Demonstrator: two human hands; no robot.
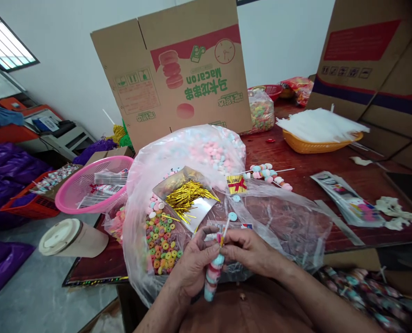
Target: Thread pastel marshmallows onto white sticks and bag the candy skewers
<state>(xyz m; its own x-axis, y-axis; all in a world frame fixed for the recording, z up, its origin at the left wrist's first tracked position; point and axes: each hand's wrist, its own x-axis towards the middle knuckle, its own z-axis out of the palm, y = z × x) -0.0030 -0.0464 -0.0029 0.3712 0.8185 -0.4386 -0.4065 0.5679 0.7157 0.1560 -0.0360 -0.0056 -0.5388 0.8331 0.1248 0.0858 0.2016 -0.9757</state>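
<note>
My left hand is closed around a skewer of pink, white and blue candy rings that hangs down from it. My right hand pinches the top of the same skewer, where a thin stick pokes up. Both hands sit over a big clear plastic bag holding colourful ring candies. An open packet of gold twist ties lies on the bag just beyond my hands. Finished candy skewers rest on the table farther back.
A pink basket with packets and a lidded cup are at the left. An upside-down Macaron carton stands behind. At the right are an orange basket of white sticks, printed wrappers and more cartons.
</note>
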